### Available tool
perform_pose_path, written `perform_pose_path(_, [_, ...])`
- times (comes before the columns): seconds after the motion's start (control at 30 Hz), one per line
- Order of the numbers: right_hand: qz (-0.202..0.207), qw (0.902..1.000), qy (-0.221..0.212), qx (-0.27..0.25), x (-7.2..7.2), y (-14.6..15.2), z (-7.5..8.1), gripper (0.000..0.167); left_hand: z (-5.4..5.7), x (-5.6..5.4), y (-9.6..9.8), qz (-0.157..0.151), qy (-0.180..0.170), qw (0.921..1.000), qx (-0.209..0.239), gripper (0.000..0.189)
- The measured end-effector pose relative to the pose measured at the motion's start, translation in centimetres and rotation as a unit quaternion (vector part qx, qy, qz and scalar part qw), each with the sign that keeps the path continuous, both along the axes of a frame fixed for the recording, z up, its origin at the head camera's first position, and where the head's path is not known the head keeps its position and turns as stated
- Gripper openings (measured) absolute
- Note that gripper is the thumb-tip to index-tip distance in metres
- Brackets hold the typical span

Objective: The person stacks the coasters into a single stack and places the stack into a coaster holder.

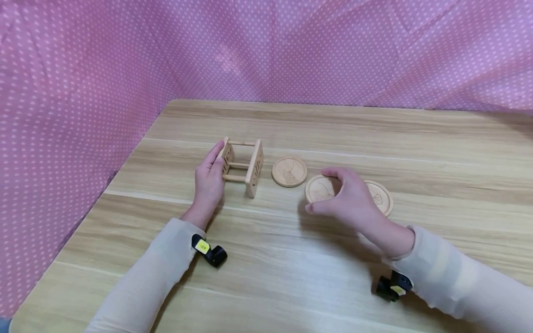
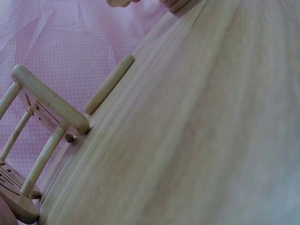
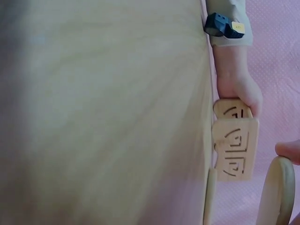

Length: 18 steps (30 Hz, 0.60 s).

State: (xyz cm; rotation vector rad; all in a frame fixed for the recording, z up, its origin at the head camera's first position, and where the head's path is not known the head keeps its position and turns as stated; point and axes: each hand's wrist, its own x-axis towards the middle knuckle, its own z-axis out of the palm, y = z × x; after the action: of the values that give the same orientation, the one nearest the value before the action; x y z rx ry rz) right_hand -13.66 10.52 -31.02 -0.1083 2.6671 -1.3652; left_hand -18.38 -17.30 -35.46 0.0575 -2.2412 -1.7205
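Pink cloth [image 1: 266, 51] dotted with white is hung behind the table [image 1: 266, 286] and carried down its left side, where it is gathered in soft folds. The tabletop is finished in pale wood grain, crossed by streaks and thin light lines; its far left corner is rounded, and its near middle is brightened by a sheen. At the lower left corner, a small blue patch [image 1: 5, 324] is glimpsed. Shadows are thrown on the grain beneath both arms.

Left of the table's middle, a wooden rack [image 1: 255, 169] is stood, its two cut-out panels joined by dowels. Its left panel is touched by the left hand [image 1: 210, 182], whose fingers are laid nearly straight against the outer side. Just right of the rack, an engraved round coaster [image 1: 289, 172] is laid flat. Farther right, a second coaster [image 1: 318, 189] is pinched by its rim between the spread thumb and fingers of the right hand [image 1: 354, 199] and is held clear of the wood. Behind that hand, a third coaster [image 1: 383, 199] is partly hidden
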Motion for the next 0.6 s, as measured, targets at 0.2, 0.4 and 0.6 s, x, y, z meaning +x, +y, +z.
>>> perform_pose_path(0.2, [-0.010, 0.9999, 0.001, 0.006, 0.0, 1.3, 0.4, 0.084, -0.1, 0.0, 0.0, 0.001, -0.003, 1.0000, -0.001, 0.040])
perform_pose_path(0.4, [-0.017, 0.9997, -0.002, 0.015, 0.2, 2.2, 0.4, 0.086, 0.0, 0.1, 0.1, 0.003, -0.002, 1.0000, -0.005, 0.041])
perform_pose_path(0.6, [-0.016, 0.9997, 0.006, 0.017, 0.3, 2.8, 0.2, 0.084, 0.2, 0.1, 0.1, 0.005, -0.009, 0.9999, 0.002, 0.041])
